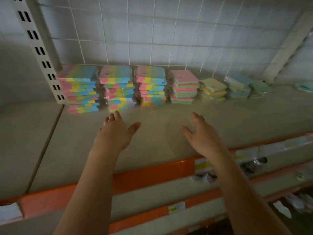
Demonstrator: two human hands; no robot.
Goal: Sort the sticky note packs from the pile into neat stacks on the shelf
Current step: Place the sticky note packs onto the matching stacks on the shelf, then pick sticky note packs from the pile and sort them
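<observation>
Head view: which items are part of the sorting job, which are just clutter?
Job: multicolour pack stacks, pink-topped stack, yellow stack, shelf, left hand, right hand, both empty.

Not job: packaged goods on lower shelves, price labels.

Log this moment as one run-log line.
left hand: open, empty | right hand: open, empty | both over shelf | sticky note stacks: along back grid

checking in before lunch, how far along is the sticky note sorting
Looks mostly done: several stacks line the back of the shelf, from the tall striped stacks to the shorter pink stack. Left hand and right hand are open and empty. No loose pile is in view, so what's left is unclear.
</observation>
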